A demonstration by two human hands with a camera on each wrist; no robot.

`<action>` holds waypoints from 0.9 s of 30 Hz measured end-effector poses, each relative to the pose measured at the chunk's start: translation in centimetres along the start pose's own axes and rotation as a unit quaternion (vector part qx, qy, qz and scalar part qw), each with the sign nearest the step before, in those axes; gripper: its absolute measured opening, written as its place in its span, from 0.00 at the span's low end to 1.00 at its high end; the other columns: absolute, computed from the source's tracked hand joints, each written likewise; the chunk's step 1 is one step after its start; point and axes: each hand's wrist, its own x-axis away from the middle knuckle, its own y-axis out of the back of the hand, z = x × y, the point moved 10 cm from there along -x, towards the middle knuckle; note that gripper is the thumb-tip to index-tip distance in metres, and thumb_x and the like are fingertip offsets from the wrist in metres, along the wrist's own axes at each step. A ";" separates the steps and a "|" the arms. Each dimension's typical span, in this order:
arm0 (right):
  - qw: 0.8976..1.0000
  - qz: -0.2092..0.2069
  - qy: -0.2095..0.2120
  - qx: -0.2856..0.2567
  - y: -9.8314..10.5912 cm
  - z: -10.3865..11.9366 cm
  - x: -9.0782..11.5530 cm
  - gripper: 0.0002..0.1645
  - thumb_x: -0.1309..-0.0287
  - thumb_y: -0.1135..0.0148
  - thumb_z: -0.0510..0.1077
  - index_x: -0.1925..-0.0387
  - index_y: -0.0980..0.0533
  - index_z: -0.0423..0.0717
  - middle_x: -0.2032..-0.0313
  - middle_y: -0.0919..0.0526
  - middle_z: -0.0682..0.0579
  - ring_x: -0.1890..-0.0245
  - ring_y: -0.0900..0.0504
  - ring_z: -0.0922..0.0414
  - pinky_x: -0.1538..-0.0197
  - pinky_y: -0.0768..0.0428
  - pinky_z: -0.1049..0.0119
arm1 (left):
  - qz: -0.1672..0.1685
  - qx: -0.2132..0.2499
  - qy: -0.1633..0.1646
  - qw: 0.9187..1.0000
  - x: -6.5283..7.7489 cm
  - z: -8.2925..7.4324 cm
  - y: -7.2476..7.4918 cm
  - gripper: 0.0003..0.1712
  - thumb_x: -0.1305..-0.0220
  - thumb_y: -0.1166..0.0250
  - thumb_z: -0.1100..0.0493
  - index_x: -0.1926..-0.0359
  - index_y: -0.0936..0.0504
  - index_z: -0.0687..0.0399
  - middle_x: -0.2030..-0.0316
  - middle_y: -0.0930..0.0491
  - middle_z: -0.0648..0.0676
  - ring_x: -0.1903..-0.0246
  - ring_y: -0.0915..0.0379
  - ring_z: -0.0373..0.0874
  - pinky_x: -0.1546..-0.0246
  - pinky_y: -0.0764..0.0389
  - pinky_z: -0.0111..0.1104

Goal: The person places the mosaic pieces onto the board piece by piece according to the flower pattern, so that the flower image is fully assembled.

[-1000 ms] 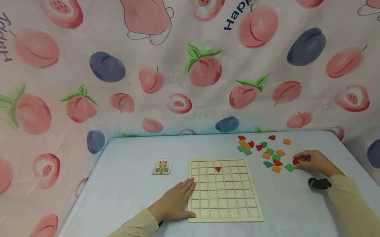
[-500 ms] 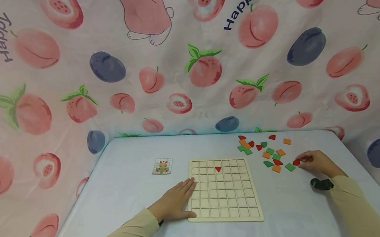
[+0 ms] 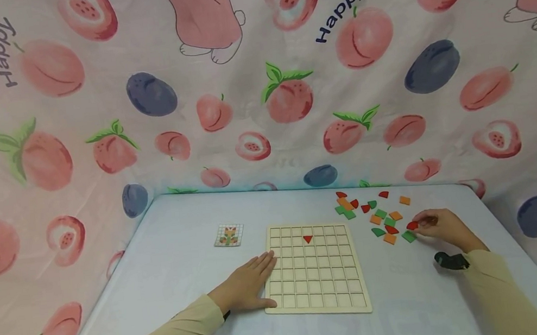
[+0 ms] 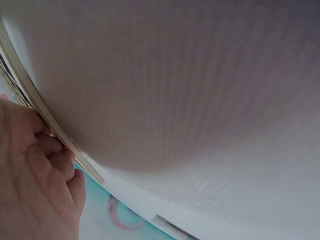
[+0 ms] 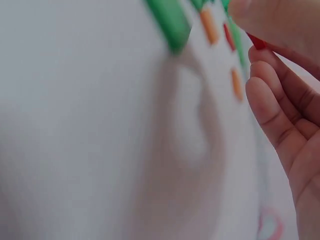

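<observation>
My left hand (image 3: 246,284) lies flat with spread fingers on the left edge of a wooden grid board (image 3: 322,306). In the left wrist view, its fingers (image 4: 62,162) touch the edge of that board (image 4: 55,122). One red triangle (image 3: 308,239) sits in a cell of the top part of the board. Over at the right, my right hand (image 3: 444,228) pinches a red rounded piece (image 3: 412,226) between thumb and fingers. That piece (image 5: 257,41) is mostly covered by the thumb in the right wrist view. Just below it lies a green square (image 3: 408,237).
Loose green, orange and red pieces lie scattered right of the board, among them an orange square (image 3: 390,239) and a green leaf-shaped piece (image 3: 378,232). A small pattern card (image 3: 228,235) lies left of the board. A fruit-print cloth (image 3: 247,153) hangs behind the table.
My right hand has moved slightly left and up with the red rounded piece, which now hovers by the green square. The left hand and the board have stayed put.
</observation>
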 end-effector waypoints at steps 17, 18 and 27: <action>0.993 0.033 0.102 -0.054 -3.9 11.7 -2.1 0.14 0.53 0.28 0.40 0.63 0.19 0.40 0.68 0.18 0.46 0.68 0.22 0.57 0.63 0.20 0.71 | -0.009 0.012 -0.004 1.000 0.1 -0.2 0.2 0.57 0.43 0.52 0.24 0.27 0.52 0.60 0.26 0.55 0.59 0.27 0.56 0.49 0.28 0.46 0.39; 0.992 0.035 0.108 -0.053 -4.3 12.2 -2.2 0.13 0.53 0.28 0.40 0.63 0.19 0.41 0.68 0.18 0.47 0.68 0.22 0.58 0.63 0.20 0.72 | -0.008 0.011 -0.003 1.000 0.1 -0.2 0.2 0.57 0.43 0.53 0.24 0.27 0.53 0.60 0.26 0.55 0.59 0.27 0.56 0.49 0.28 0.46 0.38; 0.983 0.054 0.153 -0.088 -7.7 15.4 -3.1 0.14 0.54 0.28 0.41 0.62 0.18 0.43 0.66 0.17 0.49 0.67 0.21 0.59 0.60 0.19 0.69 | -0.011 0.013 -0.003 1.000 0.0 0.0 -0.1 0.57 0.43 0.52 0.24 0.27 0.53 0.60 0.26 0.55 0.59 0.27 0.57 0.49 0.28 0.46 0.39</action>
